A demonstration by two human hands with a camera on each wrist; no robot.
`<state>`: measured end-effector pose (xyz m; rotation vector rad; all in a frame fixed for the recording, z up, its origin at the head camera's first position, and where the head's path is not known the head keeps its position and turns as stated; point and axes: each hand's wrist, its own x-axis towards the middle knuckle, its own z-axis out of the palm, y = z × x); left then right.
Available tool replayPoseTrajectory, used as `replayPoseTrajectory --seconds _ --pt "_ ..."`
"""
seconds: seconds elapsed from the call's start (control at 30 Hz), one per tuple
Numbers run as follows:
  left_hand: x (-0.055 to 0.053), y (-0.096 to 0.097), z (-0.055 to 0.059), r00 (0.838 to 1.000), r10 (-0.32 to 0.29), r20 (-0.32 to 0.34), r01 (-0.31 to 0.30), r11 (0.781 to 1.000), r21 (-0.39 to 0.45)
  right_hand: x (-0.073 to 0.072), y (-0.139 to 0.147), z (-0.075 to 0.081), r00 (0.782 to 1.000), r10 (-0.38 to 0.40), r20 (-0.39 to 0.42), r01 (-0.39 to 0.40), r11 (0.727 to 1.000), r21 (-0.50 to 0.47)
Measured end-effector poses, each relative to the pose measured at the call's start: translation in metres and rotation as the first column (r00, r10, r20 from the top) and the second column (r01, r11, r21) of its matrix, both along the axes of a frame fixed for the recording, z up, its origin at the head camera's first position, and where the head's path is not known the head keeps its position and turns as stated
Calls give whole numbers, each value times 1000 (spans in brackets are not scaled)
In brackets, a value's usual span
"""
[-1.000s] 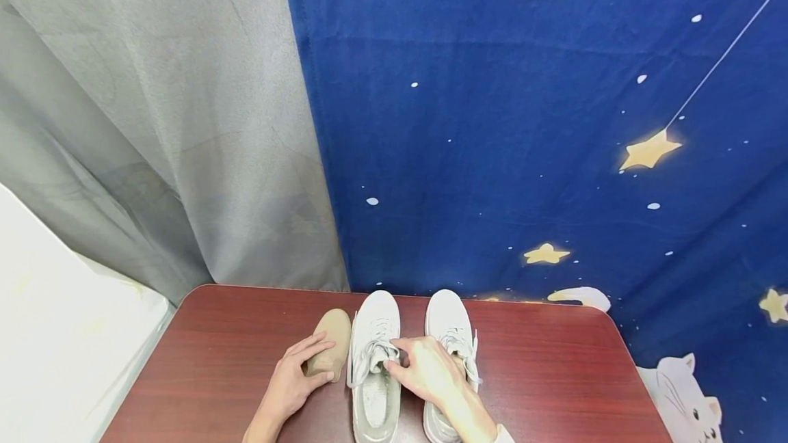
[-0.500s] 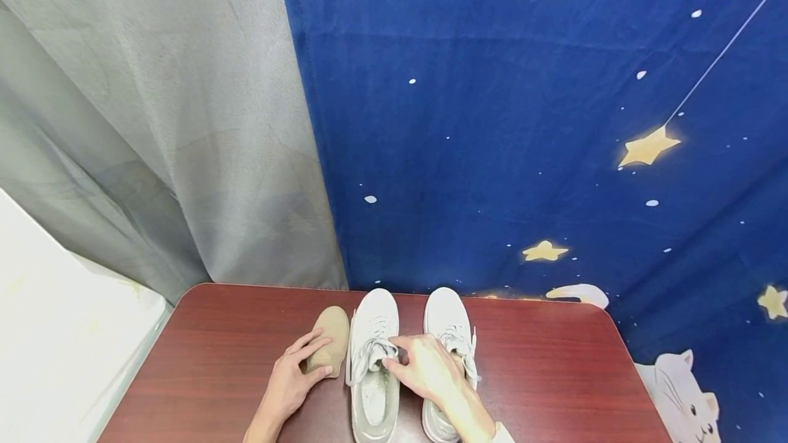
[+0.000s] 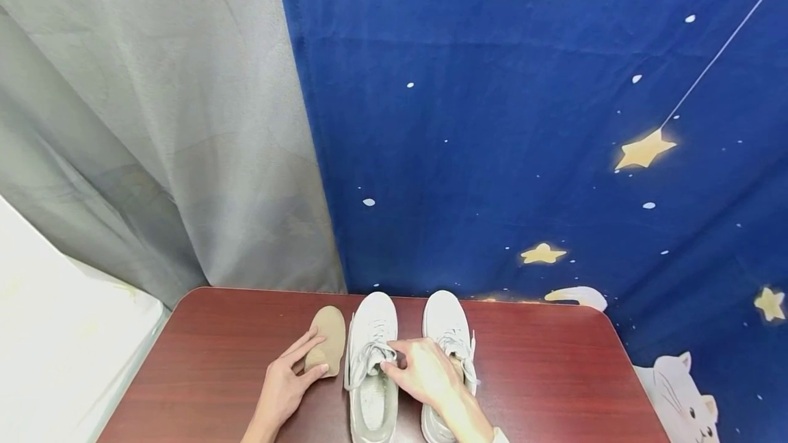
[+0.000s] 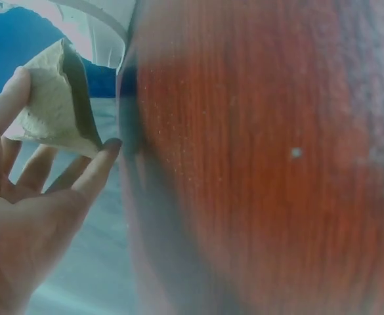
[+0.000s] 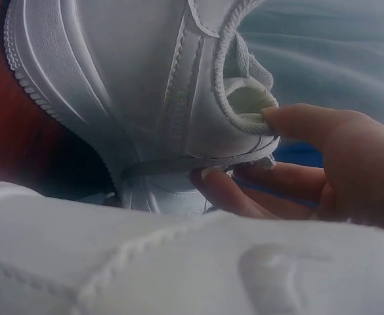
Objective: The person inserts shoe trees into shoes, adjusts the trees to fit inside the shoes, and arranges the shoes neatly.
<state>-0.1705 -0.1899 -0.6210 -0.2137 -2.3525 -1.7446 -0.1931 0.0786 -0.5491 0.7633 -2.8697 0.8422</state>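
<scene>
My left hand [image 3: 283, 383] pinches a beige, toe-shaped shoe insert [image 3: 331, 333] between thumb and fingers, left of a pair of white lace-up sneakers. In the left wrist view the insert [image 4: 50, 105] shows a rough, pulp-like surface and a folded edge. My right hand [image 3: 427, 374] pinches the opening's edge on the left sneaker [image 3: 377, 310], thumb at the rim and fingers outside. In the right wrist view the thumb [image 5: 303, 121] sits on the collar beside the laces. The right sneaker [image 3: 444, 312] lies partly under my right hand, with something beige [image 3: 457, 365] in its opening.
The sneakers stand side by side on a reddish-brown table [image 3: 554, 368], toes at its far edge. Behind hang a grey curtain [image 3: 246, 156] and a blue star-print curtain [image 3: 462, 156]. A white surface [image 3: 61, 347] lies beyond the table's left side.
My left hand has shifted slightly left with the shoe insert, widening the gap to the left sneaker, and the insert has tilted a little. My right hand keeps its grip on the sneaker.
</scene>
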Motion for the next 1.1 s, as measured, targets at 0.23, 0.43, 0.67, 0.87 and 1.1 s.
replayPoseTrajectory --seconds 0.23,0.43,0.67,0.87,1.1 --pt "0 -2 2 999 28 -47 -31 996 -80 -1 0 0 1000 -3 -1 3 1000 -2" --pt "3 0 3 999 26 -48 -29 998 -64 0 0 0 1000 -5 -18 5 1000 4" --pt "10 4 7 998 32 -52 -36 997 -71 0 0 -2 998 -8 -67 9 1000 8" --pt "15 5 8 996 59 -66 -66 992 -106 0 -1 -4 997 -13 -76 14 1000 2" --pt "19 7 12 989 90 -119 -108 982 -155 -1 0 -4 997 -3 -72 2 1000 -20"
